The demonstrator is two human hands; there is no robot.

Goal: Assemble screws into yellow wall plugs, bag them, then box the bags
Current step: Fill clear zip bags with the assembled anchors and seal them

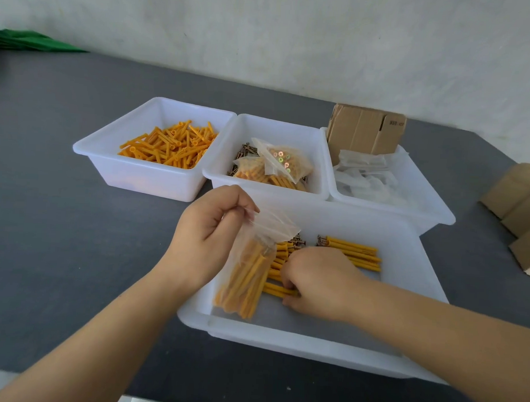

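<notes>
From the head view, the person's left hand (210,232) pinches the top edge of a clear plastic bag (249,260) between thumb and fingers, so the bag hangs down over the near white tray (283,341) with a bundle of yellow plugs already inside it. The right hand (318,281) is low in that same tray, fingers curled closed around a few assembled plugs (280,290) lying on the tray floor — screw heads show at the far ends of the loose ones beside it. Another small row of assembled plugs (355,253) lies apart toward the tray's far right. Behind, three more white tubs stand side by side on the dark table (61,223): the left tub (108,165) holds loose yellow plugs, the middle tub (316,160) holds dark screws with two filled bags (277,163) on top, and the right tub (431,209) holds empty clear bags with folded cardboard (365,130) standing at its back. More flat cardboard boxes (519,209) lie at the table's right edge.
</notes>
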